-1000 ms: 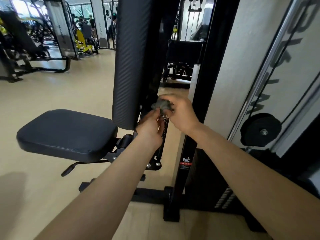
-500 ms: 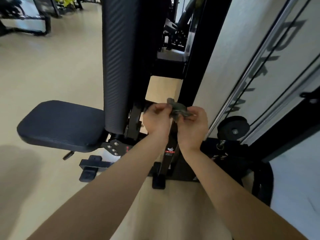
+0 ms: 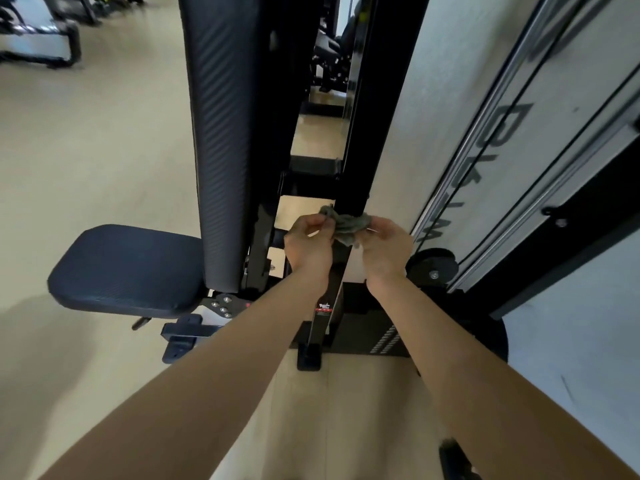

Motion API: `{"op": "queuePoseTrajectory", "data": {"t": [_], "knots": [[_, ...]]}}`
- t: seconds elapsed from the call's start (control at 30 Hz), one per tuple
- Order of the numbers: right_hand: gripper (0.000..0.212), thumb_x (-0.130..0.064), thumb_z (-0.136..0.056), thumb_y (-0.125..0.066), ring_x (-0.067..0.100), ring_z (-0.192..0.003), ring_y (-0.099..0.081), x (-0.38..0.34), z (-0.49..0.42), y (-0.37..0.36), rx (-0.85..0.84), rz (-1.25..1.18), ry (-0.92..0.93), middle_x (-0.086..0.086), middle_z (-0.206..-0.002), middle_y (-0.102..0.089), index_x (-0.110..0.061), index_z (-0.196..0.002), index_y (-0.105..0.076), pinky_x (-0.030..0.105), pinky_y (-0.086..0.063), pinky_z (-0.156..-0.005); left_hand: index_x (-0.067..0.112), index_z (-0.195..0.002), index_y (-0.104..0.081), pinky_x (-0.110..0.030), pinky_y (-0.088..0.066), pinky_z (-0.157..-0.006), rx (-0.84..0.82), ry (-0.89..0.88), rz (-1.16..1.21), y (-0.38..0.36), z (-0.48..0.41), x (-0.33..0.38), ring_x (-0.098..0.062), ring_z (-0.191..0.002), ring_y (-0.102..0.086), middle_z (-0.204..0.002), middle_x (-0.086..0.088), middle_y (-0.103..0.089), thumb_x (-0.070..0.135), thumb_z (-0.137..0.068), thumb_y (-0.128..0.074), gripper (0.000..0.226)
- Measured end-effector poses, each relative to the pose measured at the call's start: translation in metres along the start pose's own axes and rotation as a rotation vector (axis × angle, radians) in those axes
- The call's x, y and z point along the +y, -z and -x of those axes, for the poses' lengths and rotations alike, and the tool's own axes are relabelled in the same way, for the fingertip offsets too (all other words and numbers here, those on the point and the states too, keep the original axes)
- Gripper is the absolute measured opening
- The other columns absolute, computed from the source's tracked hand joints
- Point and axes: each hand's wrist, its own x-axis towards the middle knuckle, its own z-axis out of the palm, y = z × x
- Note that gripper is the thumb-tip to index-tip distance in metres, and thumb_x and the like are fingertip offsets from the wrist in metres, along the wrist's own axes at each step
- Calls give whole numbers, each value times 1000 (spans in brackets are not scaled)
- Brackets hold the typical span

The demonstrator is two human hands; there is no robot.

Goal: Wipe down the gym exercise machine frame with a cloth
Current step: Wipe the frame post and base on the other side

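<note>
The curled fingers (image 3: 309,220) of the left hand (image 3: 308,245) pinch one end of the cloth (image 3: 347,226), and the right hand (image 3: 387,251) grips the other end in its bent fingers. The grey-green cloth is bunched between the two hands, just past the fingertips, and lies across the front of the black post (image 3: 379,109), touching it. Left of the post stands the upright back pad (image 3: 225,133), with the seat (image 3: 128,268) low beside it. A black pulley (image 3: 433,269) sits near the right wrist, against a white panel (image 3: 408,98). The floor (image 3: 86,150) is beige.
</note>
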Motion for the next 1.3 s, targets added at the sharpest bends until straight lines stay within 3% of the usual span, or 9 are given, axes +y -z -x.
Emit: {"op": "queuePoseTrajectory", "data": {"t": [0.13,0.33,0.47,0.57,0.67,0.8,0.93,1.1,1.3], "knots": [[28,12,-83,-69,-2,-74,-68,-45,-10,5,-33,-28,58,-3,-87,-71,-14,-94,-71,16,-56,-70,29,-86,-68,-36,-59,-90,34,-134,-87,-13,12,45,-14,-94,-69,-95,6,-71,16,-90,-74,14],[30,9,-83,-70,20,-90,-70,-111,-16,6,1,-9,112,9,-105,-70,-17,-98,-68,19,-59,-74,24,-93,-70,-37,-60,-88,56,-189,-80,-29,32,112,-12,-87,-70,-91,4,-73,13,-88,-75,12],[29,8,-83,-70,19,-88,-70,-150,-18,10,-12,-18,114,-1,-93,-69,-18,-96,-67,17,-57,-71,15,-116,-70,-26,-58,-88,21,-271,-73,-38,44,151,-8,-93,-70,-104,0,-73,7,-84,-77,34],[26,5,-83,-73,19,-87,-71,-179,-21,13,-19,1,117,-1,-91,-71,-17,-97,-69,20,-58,-71,24,-105,-70,-34,-60,-89,-3,-331,-111,-46,53,180,-12,-94,-71,-102,2,-73,5,-81,-77,32],[26,6,-82,-72,16,-84,-70,-211,-24,18,-47,0,132,-4,-89,-70,-14,-98,-70,18,-57,-70,33,-102,-65,-35,-60,-89,-17,-339,-122,-52,62,211,-11,-94,-71,-100,6,-71,4,-83,-76,37],[28,3,-82,-75,14,-84,-69,-253,-31,23,-83,17,169,-4,-93,-69,-15,-103,-68,25,-60,-73,27,-113,-66,-30,-59,-90,-42,-366,-148,-59,70,250,-7,-99,-68,-107,6,-69,7,-87,-74,33],[27,2,-83,-75,-3,-75,-64,-293,-38,27,-108,32,226,-5,-93,-69,-13,-105,-68,16,-55,-67,19,-124,-66,-31,-58,-93,-63,-423,-177,-67,75,288,-6,-102,-65,-115,2,-66,11,-87,-74,39],[26,1,-85,-74,10,-82,-66,-338,-46,32,-124,45,284,-2,-95,-71,-16,-104,-69,17,-55,-69,21,-127,-66,-33,-58,-92,-128,-530,-246,-72,82,328,-7,-104,-65,-117,4,-64,6,-77,-74,52],[24,5,-86,-70,-4,-72,-61,-384,-53,37,-133,27,352,-9,-88,-69,-13,-102,-71,13,-51,-68,26,-122,-68,-35,-58,-90,-127,-613,-292,-80,88,372,-6,-100,-64,-113,7,-66,11,-77,-74,48]]}}
